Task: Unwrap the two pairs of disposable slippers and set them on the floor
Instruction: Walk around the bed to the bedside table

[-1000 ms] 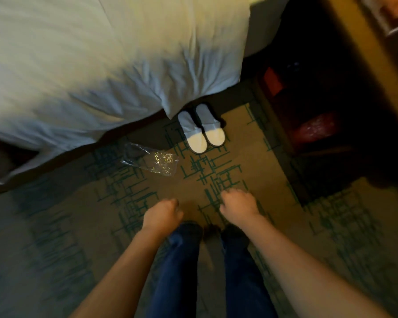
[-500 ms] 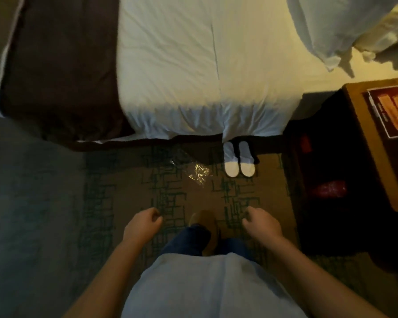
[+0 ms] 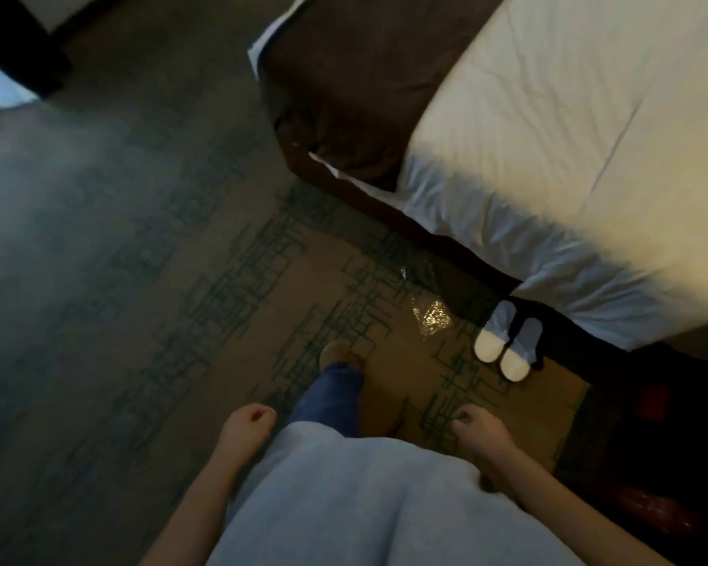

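Note:
One pair of white disposable slippers stands side by side on the patterned carpet, toes pointing away from the bed's edge. A crumpled clear plastic wrapper lies on the carpet just left of them. My left hand hangs at my side with fingers curled and nothing in it. My right hand is also loosely curled and holds nothing. Both hands are well short of the slippers. No second pair is in view.
A bed with white sheets and a dark brown runner fills the upper right. A dark nightstand stands at the right edge. Carpet stretches out to the left. My foot is stepped forward.
The view has swung left and tilted, so the bed now sits at the upper right. I have risen from a crouch to standing. Both hands stay empty at my sides.

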Demonstrator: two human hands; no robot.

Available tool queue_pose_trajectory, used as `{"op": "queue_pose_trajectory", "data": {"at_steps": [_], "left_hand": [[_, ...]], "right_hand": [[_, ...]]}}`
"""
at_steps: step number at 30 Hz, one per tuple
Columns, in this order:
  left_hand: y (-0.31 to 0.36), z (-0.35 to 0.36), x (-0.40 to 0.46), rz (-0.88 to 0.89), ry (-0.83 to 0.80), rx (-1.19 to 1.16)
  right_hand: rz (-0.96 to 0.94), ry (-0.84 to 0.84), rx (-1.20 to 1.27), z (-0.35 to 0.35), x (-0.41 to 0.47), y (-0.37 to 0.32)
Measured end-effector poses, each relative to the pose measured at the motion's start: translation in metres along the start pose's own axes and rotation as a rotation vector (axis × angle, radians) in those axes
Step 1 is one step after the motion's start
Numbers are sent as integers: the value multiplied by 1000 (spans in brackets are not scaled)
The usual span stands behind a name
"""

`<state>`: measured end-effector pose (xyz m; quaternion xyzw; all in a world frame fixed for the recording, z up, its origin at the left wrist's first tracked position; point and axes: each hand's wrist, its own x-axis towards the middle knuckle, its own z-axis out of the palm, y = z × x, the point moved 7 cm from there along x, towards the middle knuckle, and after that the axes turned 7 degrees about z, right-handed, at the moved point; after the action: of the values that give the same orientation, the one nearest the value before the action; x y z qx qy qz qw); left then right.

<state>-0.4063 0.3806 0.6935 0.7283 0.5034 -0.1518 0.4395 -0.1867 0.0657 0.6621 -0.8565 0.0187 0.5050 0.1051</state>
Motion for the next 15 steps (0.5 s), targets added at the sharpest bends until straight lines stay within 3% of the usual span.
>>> {"op": "queue_pose_trajectory", "data": {"at_steps": [8,15], "left_hand": [[-69,-40,23,-108,15,-138],[-92,-154,99,-122,-68,-75]], "right_hand": [[-50,-74,-187,34,17,-96],[-82,-16,-140,51,25,-239]]}}
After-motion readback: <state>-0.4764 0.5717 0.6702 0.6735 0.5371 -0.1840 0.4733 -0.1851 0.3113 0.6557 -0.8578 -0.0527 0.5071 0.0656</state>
